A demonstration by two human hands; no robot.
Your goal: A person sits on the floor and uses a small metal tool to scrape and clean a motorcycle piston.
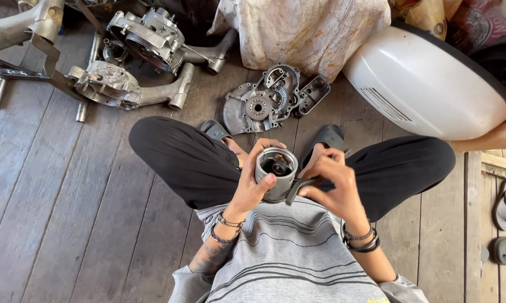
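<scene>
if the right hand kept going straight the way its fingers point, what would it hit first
Probably the metal cylinder that the left hand holds: the right hand points left toward it, with a dark strap-like piece between. Depth is unclear.

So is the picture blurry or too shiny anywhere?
Head view: even daylight, soft shadows, hands and floor sharp. The left hand holds a metal cylinder with only a dull gleam; the right hand holds a dark strip against it. The white cover shows mild glare. Edges bend slightly.

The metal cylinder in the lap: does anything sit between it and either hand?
Nothing visible does. The left hand grips the metal cylinder directly, and the right hand presses a dark flat tool against its lower side.
</scene>
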